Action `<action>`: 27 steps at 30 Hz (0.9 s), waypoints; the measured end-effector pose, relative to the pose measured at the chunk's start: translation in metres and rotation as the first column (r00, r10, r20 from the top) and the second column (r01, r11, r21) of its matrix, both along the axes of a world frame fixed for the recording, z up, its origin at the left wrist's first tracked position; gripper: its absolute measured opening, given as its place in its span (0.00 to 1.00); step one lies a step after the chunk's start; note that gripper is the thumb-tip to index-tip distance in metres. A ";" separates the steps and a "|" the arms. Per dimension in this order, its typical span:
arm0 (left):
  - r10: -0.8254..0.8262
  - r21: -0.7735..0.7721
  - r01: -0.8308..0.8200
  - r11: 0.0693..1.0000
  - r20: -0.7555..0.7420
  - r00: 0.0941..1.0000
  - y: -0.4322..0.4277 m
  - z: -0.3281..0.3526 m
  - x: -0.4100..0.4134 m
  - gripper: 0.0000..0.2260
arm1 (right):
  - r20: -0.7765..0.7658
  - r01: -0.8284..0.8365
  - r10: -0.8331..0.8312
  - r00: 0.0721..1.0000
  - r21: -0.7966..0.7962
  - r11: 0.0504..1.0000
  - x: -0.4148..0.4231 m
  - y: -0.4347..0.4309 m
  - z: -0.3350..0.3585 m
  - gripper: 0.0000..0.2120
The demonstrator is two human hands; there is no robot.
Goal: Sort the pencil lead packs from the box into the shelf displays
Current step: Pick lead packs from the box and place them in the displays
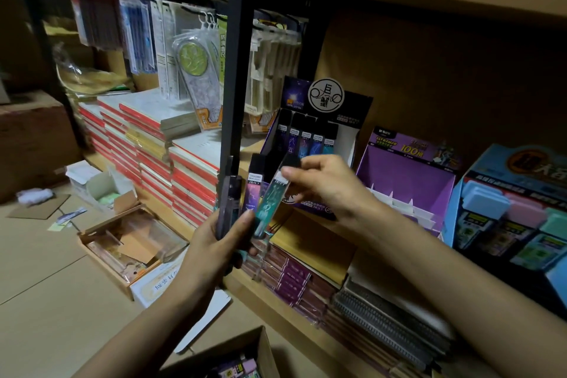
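Observation:
My left hand [222, 242] holds a fan of several slim pencil lead packs [242, 196] upright in front of the shelf post. My right hand [325, 181] pinches the top of a teal lead pack [271, 202] that still sits in that fan. Just behind my hands stands the dark purple display [346, 113] on the shelf, with several lead packs [306, 139] upright in its slots. The cardboard box [260, 344] sits at the bottom edge with more packs [242, 367] inside.
An empty purple display [408, 169] and a blue display of cased items [515, 209] stand to the right on the shelf. Stacked notebooks [153, 144] and hanging rulers [196, 70] fill the left. A black shelf post [234, 55] rises beside my left hand. Open boxes [122, 239] lie on the floor.

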State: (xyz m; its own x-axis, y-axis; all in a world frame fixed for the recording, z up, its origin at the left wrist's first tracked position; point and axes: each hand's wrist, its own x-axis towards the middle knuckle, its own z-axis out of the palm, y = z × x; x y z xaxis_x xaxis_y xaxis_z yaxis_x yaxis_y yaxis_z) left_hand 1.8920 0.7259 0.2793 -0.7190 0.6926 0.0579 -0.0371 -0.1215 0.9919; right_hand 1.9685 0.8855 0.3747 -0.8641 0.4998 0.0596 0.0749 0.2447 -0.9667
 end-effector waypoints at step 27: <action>-0.024 0.109 0.015 0.994 0.080 0.996 0.003 -0.003 -0.008 0.13 | 0.177 0.032 -0.420 0.890 0.895 0.444 -0.037 0.120 0.039 0.17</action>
State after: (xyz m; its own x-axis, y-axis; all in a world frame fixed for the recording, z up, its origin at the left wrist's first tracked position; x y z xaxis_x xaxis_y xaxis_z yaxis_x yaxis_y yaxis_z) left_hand 1.8838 0.7290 0.2766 -0.7109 0.6993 0.0750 -0.1206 -0.2262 0.9666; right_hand 1.9310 1.0057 0.4136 -0.7801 0.5381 0.3192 0.5142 0.8420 -0.1628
